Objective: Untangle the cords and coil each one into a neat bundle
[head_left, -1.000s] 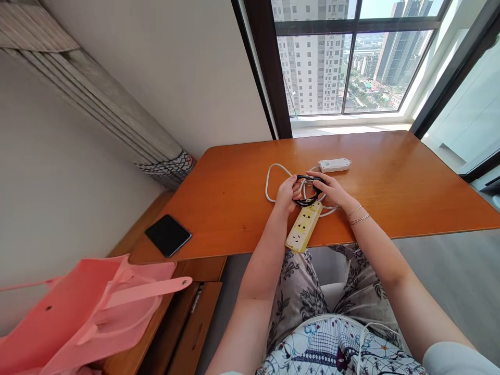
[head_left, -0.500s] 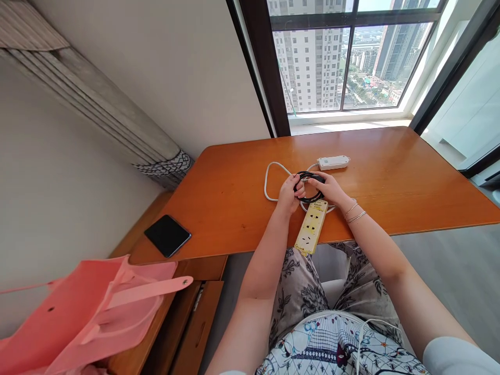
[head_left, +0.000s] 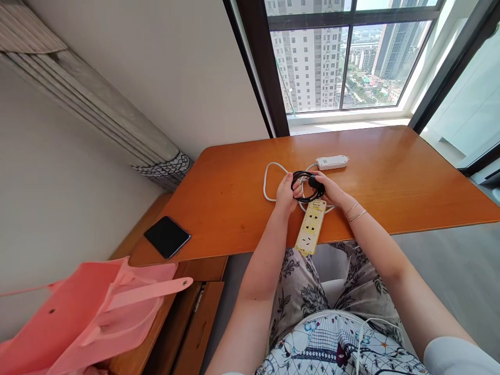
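Note:
A coiled black cable [head_left: 300, 198] is held up between both hands, over the table. My left hand [head_left: 287, 194] has its fingers wrapped round the left side of the coil. On the other side, my right hand [head_left: 328, 188] grips the cable's black plug end [head_left: 314, 183]. Just below the coil lies a yellowish power strip [head_left: 311, 227], its near end sticking out past the table edge. A white cord [head_left: 266, 182] loops behind the hands and runs to a white adapter-like block [head_left: 332, 162] farther back.
The brown wooden table [head_left: 394, 182] reaches to the window. A black tablet or phone [head_left: 167, 237] lies at its left corner. An open pink bag [head_left: 97, 307] stands at the lower left beside a wooden drawer [head_left: 201, 317]. A tied curtain [head_left: 164, 164] hangs at the left.
The black plug end has turned in my right hand and shows more roundly, a little lower. My left hand has shifted slightly left, still on the coil.

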Demonstrator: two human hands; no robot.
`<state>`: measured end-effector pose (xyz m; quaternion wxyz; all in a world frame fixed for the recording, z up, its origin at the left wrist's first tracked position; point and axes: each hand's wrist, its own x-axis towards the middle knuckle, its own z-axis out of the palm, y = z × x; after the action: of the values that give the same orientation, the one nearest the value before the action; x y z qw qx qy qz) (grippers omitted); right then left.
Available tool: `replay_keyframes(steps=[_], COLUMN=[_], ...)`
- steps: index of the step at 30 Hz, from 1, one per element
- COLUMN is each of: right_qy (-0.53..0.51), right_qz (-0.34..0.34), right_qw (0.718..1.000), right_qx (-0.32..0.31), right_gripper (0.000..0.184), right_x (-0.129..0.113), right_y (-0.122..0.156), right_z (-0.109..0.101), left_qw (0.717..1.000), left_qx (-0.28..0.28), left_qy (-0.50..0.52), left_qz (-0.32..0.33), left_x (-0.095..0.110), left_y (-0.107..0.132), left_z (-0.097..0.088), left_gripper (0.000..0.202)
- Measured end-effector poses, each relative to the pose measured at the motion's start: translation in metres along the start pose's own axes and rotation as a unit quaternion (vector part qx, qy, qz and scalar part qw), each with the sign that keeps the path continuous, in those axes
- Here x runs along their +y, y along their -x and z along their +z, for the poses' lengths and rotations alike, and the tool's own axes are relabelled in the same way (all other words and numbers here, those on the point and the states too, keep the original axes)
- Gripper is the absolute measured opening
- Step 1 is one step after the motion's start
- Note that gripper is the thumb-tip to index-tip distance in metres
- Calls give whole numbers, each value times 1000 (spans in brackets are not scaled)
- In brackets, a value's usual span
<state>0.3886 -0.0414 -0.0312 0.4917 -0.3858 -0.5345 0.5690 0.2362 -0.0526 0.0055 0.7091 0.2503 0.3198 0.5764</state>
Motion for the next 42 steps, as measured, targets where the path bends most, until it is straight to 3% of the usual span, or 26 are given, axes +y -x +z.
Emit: replay_keyframes(steps=[3, 8, 14, 19, 23, 28, 33, 38, 42], right_qy=[-100, -123, 3, 85, 125, -5, -83, 18, 37], right_qz=[33, 40, -69, -114, -92, -25, 0, -70, -91], right_qw=[994, 991, 990, 972, 967, 987, 993, 982, 971], right_qx=[-11, -35, 120, 188, 203, 159, 88, 174, 216], right_gripper=[38, 51, 40, 38, 35, 43, 48, 41, 39], right_x=[-4, -11, -5, -2, -2, -2, -2, 1, 3], right_y=[2, 8, 2, 1, 0, -3, -4, -5, -5], right_z=[-1, 3, 10, 8, 3, -5, -9, -6, -5], left_qw=[1000, 999, 992, 995, 996, 993, 995, 988, 990], left_qx=[6, -24, -89, -55, -17, 2, 23, 9, -5], left_qy=[7, -25, -65, -68, -78, -116, -91, -124, -124], left_qz=[3, 22, 59, 52, 34, -11, 15, 90, 71], left_x=[4, 3, -6, -11, -15, -16, -19, -28, -29], left_y=[0, 2, 1, -3, -6, -9, -11, -13, -15], left_z=[1, -1, -2, 1, -3, -7, -6, -7, -8], left_gripper=[35, 31, 26, 26, 23, 21, 31, 22, 18])
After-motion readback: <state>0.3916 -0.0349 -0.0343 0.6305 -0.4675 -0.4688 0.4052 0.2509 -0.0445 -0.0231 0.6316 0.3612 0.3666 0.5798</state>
